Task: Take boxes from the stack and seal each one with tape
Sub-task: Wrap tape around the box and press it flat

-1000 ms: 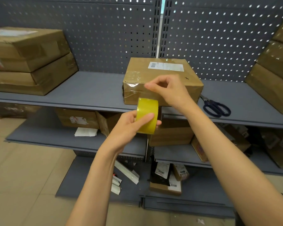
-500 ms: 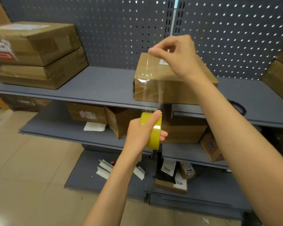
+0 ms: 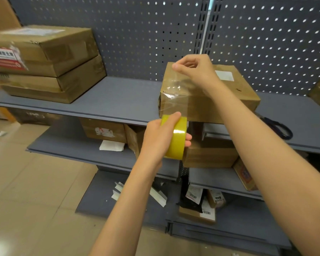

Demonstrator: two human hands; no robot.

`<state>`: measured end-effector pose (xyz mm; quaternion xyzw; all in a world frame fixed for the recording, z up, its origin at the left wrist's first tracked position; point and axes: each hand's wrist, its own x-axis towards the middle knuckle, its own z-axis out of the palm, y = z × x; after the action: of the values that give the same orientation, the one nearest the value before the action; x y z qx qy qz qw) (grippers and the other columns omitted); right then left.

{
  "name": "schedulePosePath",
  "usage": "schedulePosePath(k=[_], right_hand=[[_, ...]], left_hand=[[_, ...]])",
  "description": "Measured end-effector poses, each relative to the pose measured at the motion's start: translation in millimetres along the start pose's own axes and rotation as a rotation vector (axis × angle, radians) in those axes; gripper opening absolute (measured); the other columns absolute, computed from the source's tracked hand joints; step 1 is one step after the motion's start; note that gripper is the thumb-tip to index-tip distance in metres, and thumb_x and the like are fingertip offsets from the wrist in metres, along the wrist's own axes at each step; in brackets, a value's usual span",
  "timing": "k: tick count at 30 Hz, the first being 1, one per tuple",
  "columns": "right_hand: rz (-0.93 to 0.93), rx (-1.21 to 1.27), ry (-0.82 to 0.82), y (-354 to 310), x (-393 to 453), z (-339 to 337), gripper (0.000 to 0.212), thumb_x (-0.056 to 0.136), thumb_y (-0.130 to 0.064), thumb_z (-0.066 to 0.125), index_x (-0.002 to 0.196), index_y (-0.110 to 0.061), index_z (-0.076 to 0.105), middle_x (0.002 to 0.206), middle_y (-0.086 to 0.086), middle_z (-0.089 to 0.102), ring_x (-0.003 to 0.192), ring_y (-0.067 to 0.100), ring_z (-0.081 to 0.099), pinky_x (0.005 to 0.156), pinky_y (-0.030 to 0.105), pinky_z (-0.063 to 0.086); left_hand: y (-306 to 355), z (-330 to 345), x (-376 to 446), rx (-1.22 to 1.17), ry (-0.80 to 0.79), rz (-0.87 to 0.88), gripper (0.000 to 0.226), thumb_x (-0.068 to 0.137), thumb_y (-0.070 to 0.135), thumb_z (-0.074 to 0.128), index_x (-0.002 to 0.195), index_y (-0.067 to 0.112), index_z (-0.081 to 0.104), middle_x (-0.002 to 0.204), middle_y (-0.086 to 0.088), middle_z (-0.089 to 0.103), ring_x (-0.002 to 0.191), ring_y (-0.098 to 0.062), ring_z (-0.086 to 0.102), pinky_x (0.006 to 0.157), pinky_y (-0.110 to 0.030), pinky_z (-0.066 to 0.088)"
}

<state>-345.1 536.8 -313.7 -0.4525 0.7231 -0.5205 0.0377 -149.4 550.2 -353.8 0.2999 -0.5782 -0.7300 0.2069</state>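
A roll of yellow tape [image 3: 176,138] is gripped in the left hand [image 3: 160,137], fingers curled round it, just below the front edge of the top shelf [image 3: 103,100]. A clear strip of tape [image 3: 179,93] is stretched upward from the roll, its free end pinched in the grip of the right hand [image 3: 196,70] above a cardboard box [image 3: 229,97] standing on that shelf. Two stacked boxes [image 3: 44,61] are seen at the left, scissors [image 3: 279,127] at the right.
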Motion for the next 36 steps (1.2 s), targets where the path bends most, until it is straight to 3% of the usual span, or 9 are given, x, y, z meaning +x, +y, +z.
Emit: schedulePosePath(k=[9,15,20,24,28,30,31,33,36], right_hand=[[0.058,-0.07,-0.022,17.7,10.3,5.0,0.014,0.086,-0.02,0.07,0.091,-0.008,0.073,0.079,-0.011,0.065,0.073,-0.004,0.056,0.063,0.002,0.041],[0.108,-0.215,-0.032,27.6,14.8,10.9,0.014,0.082,-0.027,0.074,0.089,-0.015,0.075,0.076,-0.013,0.064,0.07,0.0,0.056,0.083,0.034,0.053],[0.136,-0.329,0.041,28.0,15.3,14.1,0.044,0.088,-0.028,0.068,0.129,-0.018,0.058,0.095,-0.002,0.056,0.085,0.012,0.052,0.085,0.03,0.047],[-0.004,-0.338,0.244,20.0,7.6,14.2,0.022,0.097,-0.016,0.051,0.109,-0.011,0.069,0.098,0.001,0.065,0.09,0.013,0.058,0.087,0.031,0.049],[-0.158,-0.32,-0.014,-1.0,-16.3,20.0,0.034,0.103,-0.025,0.037,0.08,-0.016,0.059,0.088,0.007,0.06,0.083,0.02,0.051,0.075,0.033,0.037],[-0.089,-0.524,-0.237,0.1,-25.2,27.1,0.038,0.105,-0.035,0.025,0.12,-0.018,0.056,0.127,0.01,0.055,0.118,0.021,0.048,0.097,0.032,0.034],[-0.055,-0.674,-0.307,4.0,-27.6,29.0,0.05,0.105,-0.039,0.021,0.14,-0.01,0.041,0.146,0.012,0.041,0.135,0.023,0.036,0.109,0.033,0.027],[-0.039,-0.84,-0.338,10.9,-30.4,30.4,0.06,0.104,-0.043,0.016,0.151,-0.007,0.02,0.159,0.009,0.019,0.146,0.02,0.016,0.116,0.032,0.014],[-0.043,-0.868,-0.319,11.5,-30.7,31.4,0.06,0.104,-0.044,0.014,0.152,-0.008,0.019,0.159,0.007,0.017,0.147,0.018,0.014,0.116,0.031,0.011]], left_hand=[[-4.4,3.2,18.3,0.004,-0.012,-0.052,0.025,0.096,0.035,0.053,0.088,0.013,0.061,0.059,-0.005,0.069,0.049,-0.013,0.064,0.05,-0.02,0.053],[-9.7,1.5,25.8,0.013,0.004,-0.087,0.026,0.096,0.035,0.053,0.084,0.013,0.061,0.056,-0.003,0.068,0.047,-0.012,0.064,0.05,-0.019,0.053],[-12.7,1.4,27.4,-0.003,0.015,-0.103,0.027,0.095,0.034,0.054,0.085,0.01,0.062,0.054,-0.004,0.067,0.045,-0.011,0.063,0.047,-0.017,0.051],[-14.9,1.1,27.3,-0.021,0.014,-0.073,0.024,0.095,0.035,0.055,0.085,0.014,0.061,0.056,-0.005,0.068,0.046,-0.013,0.063,0.047,-0.017,0.051],[-19.9,1.6,28.2,-0.033,0.017,-0.06,0.022,0.095,0.035,0.055,0.089,0.015,0.061,0.058,-0.004,0.069,0.048,-0.013,0.064,0.048,-0.018,0.052],[-24.3,2.8,28.6,-0.031,0.027,-0.043,0.02,0.095,0.034,0.054,0.091,0.016,0.061,0.058,-0.003,0.069,0.048,-0.012,0.065,0.049,-0.018,0.052],[-26.4,3.5,28.6,-0.029,0.033,-0.034,0.019,0.096,0.034,0.054,0.091,0.016,0.061,0.058,-0.003,0.069,0.048,-0.012,0.064,0.049,-0.018,0.052],[-30.2,5.0,28.2,-0.026,0.054,-0.01,0.019,0.096,0.034,0.053,0.089,0.018,0.061,0.056,-0.002,0.068,0.047,-0.012,0.064,0.05,-0.02,0.052],[-38.1,5.3,25.8,0.0,0.106,0.05,0.026,0.096,0.037,0.053,0.085,0.016,0.063,0.054,-0.003,0.067,0.049,-0.012,0.065,0.056,-0.026,0.055]])
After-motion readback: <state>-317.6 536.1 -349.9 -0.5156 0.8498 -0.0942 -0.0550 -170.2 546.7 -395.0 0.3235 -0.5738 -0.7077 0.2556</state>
